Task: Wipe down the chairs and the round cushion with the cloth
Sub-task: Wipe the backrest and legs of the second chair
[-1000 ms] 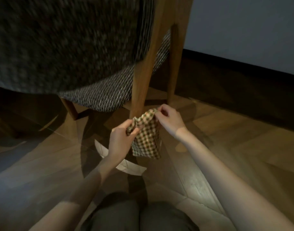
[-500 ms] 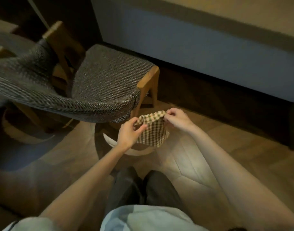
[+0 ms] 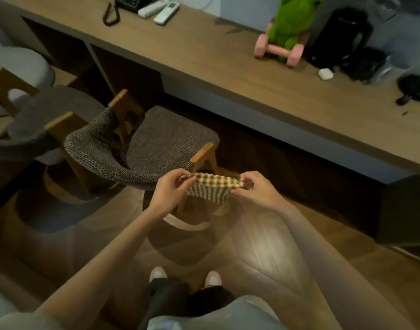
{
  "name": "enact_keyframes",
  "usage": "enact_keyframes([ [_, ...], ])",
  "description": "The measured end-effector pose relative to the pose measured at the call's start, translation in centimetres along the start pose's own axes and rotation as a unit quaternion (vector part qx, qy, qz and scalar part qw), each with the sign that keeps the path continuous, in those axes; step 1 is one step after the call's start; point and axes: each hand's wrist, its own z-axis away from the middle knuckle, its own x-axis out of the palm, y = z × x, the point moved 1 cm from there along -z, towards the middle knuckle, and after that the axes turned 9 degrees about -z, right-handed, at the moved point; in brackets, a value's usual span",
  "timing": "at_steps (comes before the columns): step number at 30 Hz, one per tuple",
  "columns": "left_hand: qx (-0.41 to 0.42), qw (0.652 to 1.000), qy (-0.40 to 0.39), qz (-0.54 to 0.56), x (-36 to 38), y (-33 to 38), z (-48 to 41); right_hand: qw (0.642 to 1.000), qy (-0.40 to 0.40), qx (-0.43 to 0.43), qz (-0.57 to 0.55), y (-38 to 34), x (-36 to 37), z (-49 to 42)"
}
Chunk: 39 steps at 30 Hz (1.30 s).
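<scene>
A checked cloth (image 3: pixel 212 189) is stretched between my two hands in front of me. My left hand (image 3: pixel 172 190) pinches its left edge and my right hand (image 3: pixel 254 189) pinches its right edge. Just beyond the cloth stands a wooden chair (image 3: pixel 166 141) with a dark woven seat and a curved woven backrest. A second chair (image 3: pixel 37 125) with a grey backrest stands at the left. A pale round cushion (image 3: pixel 18 65) lies at the far left, partly cut off by the frame edge.
A long wooden desk (image 3: pixel 228 63) runs across the top, carrying a phone (image 3: pixel 130 1), two remotes (image 3: pixel 160 8), a green plush toy (image 3: pixel 292 22) on a pink dumbbell (image 3: pixel 279 50), and dark bags (image 3: pixel 347 41). My feet stand on the wood floor (image 3: pixel 263 253).
The view has risen from floor level to standing height, so the desk top is now in sight. Both hands have pulled the cloth out wider between them.
</scene>
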Motion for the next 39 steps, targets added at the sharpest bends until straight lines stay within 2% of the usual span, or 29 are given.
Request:
enact_keyframes([
  [5, -0.010, 0.999, 0.036, 0.015, -1.9, 1.2, 0.3, 0.996, -0.001, -0.030, -0.089, -2.7, -0.4, -0.4],
  [11, -0.031, 0.997, 0.067, 0.029, -4.1, -0.1, -1.8, 0.995, 0.020, -0.034, -0.091, -5.4, 0.4, -4.5],
  [17, -0.072, 0.996, 0.060, 0.009, -4.2, -2.6, -6.9, 0.998, 0.034, -0.046, 0.037, -5.1, 0.2, -11.5],
  [20, -0.114, 0.993, 0.016, 0.013, -3.3, -3.6, -9.8, 0.992, 0.047, -0.010, 0.119, -4.1, -0.4, -14.4],
  [25, -0.166, 0.986, -0.026, 0.012, -0.9, -5.0, -14.5, 0.980, 0.083, 0.042, 0.174, -2.5, -1.0, -18.8],
  [28, -0.180, 0.983, -0.026, -0.028, 1.0, -6.1, -17.3, 0.984, 0.082, 0.090, 0.132, -0.7, -0.8, -21.8],
  [32, -0.220, 0.973, -0.006, -0.063, 3.9, -8.4, -21.2, 0.989, 0.083, 0.120, 0.012, 2.6, -0.3, -26.2],
  [36, -0.246, 0.968, 0.013, -0.051, 7.5, -11.3, -24.3, 0.966, 0.098, 0.184, -0.153, 6.7, 1.7, -31.1],
  [39, -0.273, 0.961, 0.012, -0.029, 10.1, -13.0, -25.8, 0.959, 0.029, 0.175, -0.222, 9.0, 4.2, -33.9],
])
